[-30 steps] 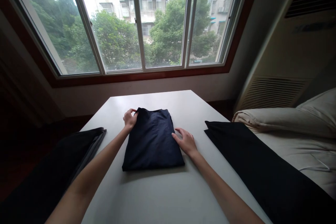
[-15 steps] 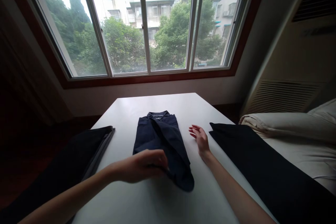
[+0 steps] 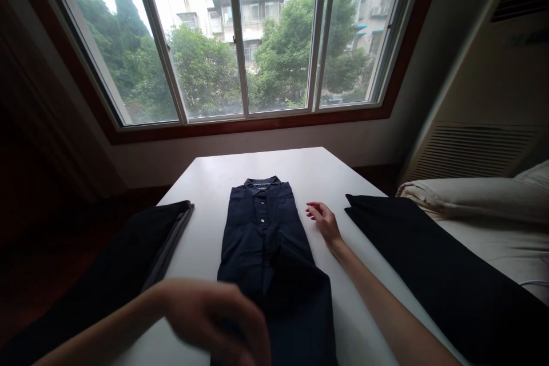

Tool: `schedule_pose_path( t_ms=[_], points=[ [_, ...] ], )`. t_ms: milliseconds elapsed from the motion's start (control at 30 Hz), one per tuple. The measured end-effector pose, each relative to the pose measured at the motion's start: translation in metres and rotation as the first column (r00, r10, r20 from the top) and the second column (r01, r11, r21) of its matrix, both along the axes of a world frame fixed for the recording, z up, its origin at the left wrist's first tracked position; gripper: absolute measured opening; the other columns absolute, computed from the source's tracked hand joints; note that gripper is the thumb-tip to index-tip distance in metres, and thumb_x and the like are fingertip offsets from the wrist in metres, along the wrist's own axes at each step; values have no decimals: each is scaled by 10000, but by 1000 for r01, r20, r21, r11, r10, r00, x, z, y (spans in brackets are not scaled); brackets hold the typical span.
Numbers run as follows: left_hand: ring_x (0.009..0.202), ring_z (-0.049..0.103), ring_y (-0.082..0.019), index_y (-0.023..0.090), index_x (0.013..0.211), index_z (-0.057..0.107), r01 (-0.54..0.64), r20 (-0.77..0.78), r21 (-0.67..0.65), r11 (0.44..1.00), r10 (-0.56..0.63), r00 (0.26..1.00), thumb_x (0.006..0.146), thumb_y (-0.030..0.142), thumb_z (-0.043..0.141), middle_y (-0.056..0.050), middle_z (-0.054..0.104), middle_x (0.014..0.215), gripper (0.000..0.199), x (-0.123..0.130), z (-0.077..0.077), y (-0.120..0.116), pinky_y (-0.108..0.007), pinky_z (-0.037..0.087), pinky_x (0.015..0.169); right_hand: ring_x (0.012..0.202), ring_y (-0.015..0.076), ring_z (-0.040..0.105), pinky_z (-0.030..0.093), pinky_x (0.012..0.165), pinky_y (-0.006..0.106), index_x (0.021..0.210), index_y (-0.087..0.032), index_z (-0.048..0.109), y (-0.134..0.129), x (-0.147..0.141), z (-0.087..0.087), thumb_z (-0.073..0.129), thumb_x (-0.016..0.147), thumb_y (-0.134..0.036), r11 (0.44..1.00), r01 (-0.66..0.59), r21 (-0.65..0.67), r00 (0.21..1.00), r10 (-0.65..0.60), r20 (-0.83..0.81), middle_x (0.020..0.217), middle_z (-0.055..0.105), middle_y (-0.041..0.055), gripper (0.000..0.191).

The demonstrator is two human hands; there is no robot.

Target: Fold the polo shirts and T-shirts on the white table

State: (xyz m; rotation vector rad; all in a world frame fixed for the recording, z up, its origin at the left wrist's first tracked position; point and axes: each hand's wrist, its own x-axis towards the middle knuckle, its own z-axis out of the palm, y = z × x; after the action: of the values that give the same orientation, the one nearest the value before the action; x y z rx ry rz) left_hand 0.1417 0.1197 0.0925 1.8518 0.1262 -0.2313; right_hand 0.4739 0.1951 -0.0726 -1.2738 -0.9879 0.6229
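Observation:
A dark navy button-up shirt [image 3: 266, 240] lies lengthwise on the white table [image 3: 206, 183], its collar toward the window and two pale buttons showing below it. The lower part is spread toward me and runs out of view at the bottom. My left hand [image 3: 214, 314] is over the shirt's near left side, blurred, with fingers bent down and closed on the cloth; the fingertips are partly cut off. Beside the shirt's right edge is my right hand [image 3: 323, 222], its fingers loosely curved and apart, holding nothing and not touching the shirt.
Dark folded clothing [image 3: 128, 257] hangs over the table's left edge. Another black garment [image 3: 429, 263] lies along the right edge. Beyond it is a pale padded seat [image 3: 476, 234] near a floor-standing air conditioner [image 3: 476, 148]. A window [image 3: 249, 68] is behind the table.
My left hand has come toward me, drawing the shirt's folded-up lower part down. The buttons and front now show. My right hand stays about where it was, its fingers slightly more curled.

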Motion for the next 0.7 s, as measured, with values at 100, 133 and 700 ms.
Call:
schedule_pose_path(
  t_ms=[100,133,700],
  points=[
    [1208,562,-232,228,1215,623,-423,148,260,868,397,906,936,467,504,-83,621,1296,386,12,-24,50,-367,424,1055,836,216,636,510,785,361,942,-190,638,1,-4,-3,602,758,-435,997,-39,-60,978,51,200,888,677,67,308],
    [1297,484,-248,229,1250,592,-557,202,377,740,522,829,925,479,515,-96,544,1395,417,16,-42,66,-398,359,1112,839,214,636,512,785,356,957,-195,637,1,-5,-4,599,756,-422,995,-56,-79,959,76,272,895,676,64,305],
    [1496,88,-285,256,1514,319,-446,199,886,122,770,606,990,459,278,-117,146,1622,564,62,-161,160,-591,130,1155,945,189,623,457,892,328,1024,-262,687,67,-9,-10,491,812,-186,966,95,-241,707,105,699,1052,691,15,298]
  ],
)
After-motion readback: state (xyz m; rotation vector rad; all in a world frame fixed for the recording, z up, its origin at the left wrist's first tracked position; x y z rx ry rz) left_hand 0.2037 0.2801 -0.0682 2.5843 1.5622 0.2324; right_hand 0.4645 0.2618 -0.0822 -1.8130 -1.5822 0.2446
